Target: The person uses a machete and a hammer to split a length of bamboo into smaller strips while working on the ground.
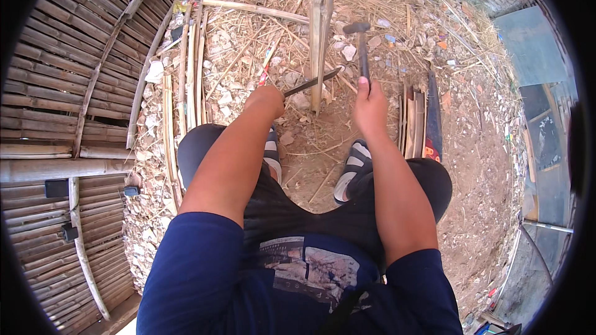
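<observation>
My left hand (265,102) is closed round the handle of a long-bladed knife (302,87). Its dark blade points right and slightly away, crossing the lower part of an upright split bamboo pole (319,40). Whether the blade sits inside the split or just against the pole, I cannot tell. In my right hand (370,108) is a hammer (364,53), gripped by its dark handle with the thumb laid along it. The hammer's head is raised to the right of the pole, apart from it. The pole's lower end is at the ground between my feet.
Bamboo strips (191,68) lie along my left side. On the right, more bamboo pieces (412,121) lie beside a handsaw (433,115) with a red-orange handle. A bamboo slat wall (68,56) stands at left. Straw and rubble cover the ground; grey panels (532,43) lean at right.
</observation>
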{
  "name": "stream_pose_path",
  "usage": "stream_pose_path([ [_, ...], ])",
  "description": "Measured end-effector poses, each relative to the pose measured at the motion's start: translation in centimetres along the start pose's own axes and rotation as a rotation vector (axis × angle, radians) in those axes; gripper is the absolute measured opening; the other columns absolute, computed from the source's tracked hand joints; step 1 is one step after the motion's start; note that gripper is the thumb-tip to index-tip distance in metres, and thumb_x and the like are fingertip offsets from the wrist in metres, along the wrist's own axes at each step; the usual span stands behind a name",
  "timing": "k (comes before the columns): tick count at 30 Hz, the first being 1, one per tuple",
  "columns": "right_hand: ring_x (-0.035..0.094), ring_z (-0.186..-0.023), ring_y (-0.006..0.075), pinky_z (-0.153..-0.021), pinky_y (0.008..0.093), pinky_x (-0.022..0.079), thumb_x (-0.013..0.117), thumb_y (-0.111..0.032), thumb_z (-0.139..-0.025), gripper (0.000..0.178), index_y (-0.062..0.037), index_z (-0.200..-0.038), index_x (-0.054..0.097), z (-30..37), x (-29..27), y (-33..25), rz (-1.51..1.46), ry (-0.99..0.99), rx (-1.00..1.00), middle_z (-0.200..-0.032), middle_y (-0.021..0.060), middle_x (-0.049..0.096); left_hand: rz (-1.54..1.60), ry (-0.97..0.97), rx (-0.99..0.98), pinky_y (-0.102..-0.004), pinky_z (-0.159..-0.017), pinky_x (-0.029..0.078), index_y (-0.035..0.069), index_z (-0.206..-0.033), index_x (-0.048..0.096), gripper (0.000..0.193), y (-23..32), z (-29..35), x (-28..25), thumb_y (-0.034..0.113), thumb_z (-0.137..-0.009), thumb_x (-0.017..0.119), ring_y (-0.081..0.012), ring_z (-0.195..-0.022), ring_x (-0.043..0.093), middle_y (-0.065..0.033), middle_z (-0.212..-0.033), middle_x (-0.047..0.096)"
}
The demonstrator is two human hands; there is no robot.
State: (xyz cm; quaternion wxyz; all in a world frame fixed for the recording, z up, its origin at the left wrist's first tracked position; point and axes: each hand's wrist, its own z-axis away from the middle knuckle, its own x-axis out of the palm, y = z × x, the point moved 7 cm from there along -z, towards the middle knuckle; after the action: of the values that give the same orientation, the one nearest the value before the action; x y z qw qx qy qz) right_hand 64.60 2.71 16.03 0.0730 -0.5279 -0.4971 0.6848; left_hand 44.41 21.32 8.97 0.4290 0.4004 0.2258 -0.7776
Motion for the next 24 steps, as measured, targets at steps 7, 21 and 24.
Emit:
stream_pose_path([
  [7, 0.067, -0.081, 0.0494, -0.069, 0.056, 0.049, 0.047, -0.039, -0.108, 0.036, -0.0041, -0.114, 0.053, 1.3, 0.7, 2.3, 0.109, -0.042, -0.008, -0.081, 0.0292, 0.067, 0.0, -0.007, 0.027, -0.0448, -0.092, 0.059, 0.009, -0.122, 0.075, 0.034, 0.8, -0.4, 0.6, 0.015, -0.089, 0.068, -0.0301, -0.116, 0.07, -0.0126, -0.126, 0.072],
  [21, 0.065, -0.08, 0.0492, -0.074, 0.0581, 0.048, 0.045, -0.039, -0.109, 0.042, 0.0004, -0.114, 0.057, -0.1, -2.4, -1.8, -0.149, 0.185, -0.061, -0.082, 0.0264, 0.066, 0.036, 0.026, -0.008, -0.0438, -0.09, 0.06, 0.008, -0.12, 0.075, 0.034, -0.4, -1.0, 1.5, 0.016, -0.088, 0.07, -0.031, -0.112, 0.072, -0.014, -0.125, 0.073],
  [24, 0.067, -0.09, 0.05, -0.08, 0.0585, 0.05, 0.044, -0.042, -0.108, 0.044, -0.0005, -0.119, 0.055, 1.2, 1.7, 3.4, 0.023, -0.028, 0.031, -0.09, 0.0288, 0.069, 0.003, -0.03, -0.021, -0.0422, -0.097, 0.058, 0.025, -0.128, 0.073, 0.041, 0.7, 0.3, 0.5, 0.013, -0.09, 0.06, -0.0305, -0.117, 0.069, -0.0093, -0.126, 0.071],
])
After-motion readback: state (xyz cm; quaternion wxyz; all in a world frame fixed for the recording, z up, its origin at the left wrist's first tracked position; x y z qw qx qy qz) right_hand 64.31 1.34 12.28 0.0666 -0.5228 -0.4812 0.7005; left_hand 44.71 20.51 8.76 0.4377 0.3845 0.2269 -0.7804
